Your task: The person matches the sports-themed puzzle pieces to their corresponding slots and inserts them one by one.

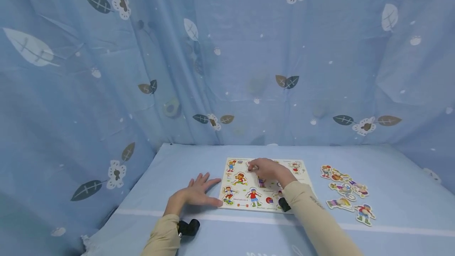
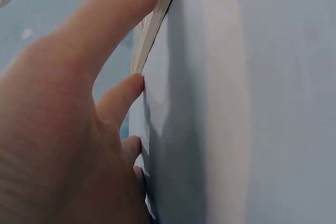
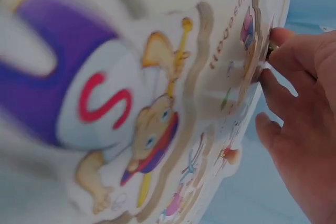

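Note:
A flat white puzzle board (image 1: 245, 198) with colourful cartoon children playing sports lies on the table. My left hand (image 1: 197, 194) rests at its left side, fingers spread, the thumb at the board's near left corner. In the left wrist view the thumb (image 2: 113, 17) touches the board's edge (image 2: 152, 38). Over the upper middle of the board, my right hand (image 1: 270, 169) pinches a small knob on a puzzle piece (image 3: 251, 38), seen edge-on in the right wrist view. My fingers hide part of that piece. A baseball figure (image 3: 107, 100) with a red S looms close to that camera.
Right of the board lie several loose cut-out pieces, among them a cyclist (image 1: 343, 189) and a figure in green boots (image 1: 364, 213). A pale blue cloth (image 1: 220, 236) covers the table. Blue patterned curtains (image 1: 241, 58) hang behind and at the left.

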### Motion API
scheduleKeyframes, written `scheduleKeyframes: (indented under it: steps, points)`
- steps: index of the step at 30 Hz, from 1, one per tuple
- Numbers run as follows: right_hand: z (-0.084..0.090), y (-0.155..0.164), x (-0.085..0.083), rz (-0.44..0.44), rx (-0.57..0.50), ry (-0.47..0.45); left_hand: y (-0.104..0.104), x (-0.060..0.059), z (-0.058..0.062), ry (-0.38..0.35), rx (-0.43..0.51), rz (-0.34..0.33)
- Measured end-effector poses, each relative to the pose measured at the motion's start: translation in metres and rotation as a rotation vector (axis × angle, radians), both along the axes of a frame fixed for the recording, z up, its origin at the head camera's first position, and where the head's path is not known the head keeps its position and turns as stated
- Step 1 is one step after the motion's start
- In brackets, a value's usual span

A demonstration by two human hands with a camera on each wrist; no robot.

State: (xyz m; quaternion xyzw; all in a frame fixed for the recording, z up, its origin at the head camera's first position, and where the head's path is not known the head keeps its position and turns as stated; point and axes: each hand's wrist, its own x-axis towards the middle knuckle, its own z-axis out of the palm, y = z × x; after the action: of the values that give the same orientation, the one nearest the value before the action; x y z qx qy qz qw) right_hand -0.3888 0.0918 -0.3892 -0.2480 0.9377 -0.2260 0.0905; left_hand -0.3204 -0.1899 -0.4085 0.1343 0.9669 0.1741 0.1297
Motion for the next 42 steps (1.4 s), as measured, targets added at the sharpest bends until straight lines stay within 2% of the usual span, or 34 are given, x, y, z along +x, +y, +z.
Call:
scheduleKeyframes:
  steps: [3, 15, 19, 25, 33, 39, 42]
  points:
    - [0.0, 0.0, -0.002, -0.006, 0.02, 0.025, 0.002, -0.001, 0.0, 0.011, 0.007, 0.002]
    - [0.0, -0.003, -0.002, 0.031, 0.087, 0.032, 0.002, 0.005, 0.002, 0.002, -0.009, 0.019]
    - [0.001, 0.001, -0.003, 0.034, 0.063, 0.038, 0.002, 0.005, 0.003, 0.004, -0.009, 0.023]
    - [-0.002, 0.011, -0.003, 0.041, -0.043, 0.036, 0.003, 0.004, 0.002, -0.001, -0.011, 0.027]
    - [-0.014, 0.044, -0.002, 0.031, -0.098, 0.062, 0.001, 0.001, -0.002, -0.002, -0.002, 0.015]
    - [-0.009, 0.074, 0.004, -0.064, -0.117, 0.029, 0.0, -0.001, -0.004, -0.01, -0.006, 0.013]
    - [-0.005, 0.092, 0.005, -0.108, -0.115, 0.041, 0.001, -0.002, -0.004, -0.006, -0.009, 0.013]
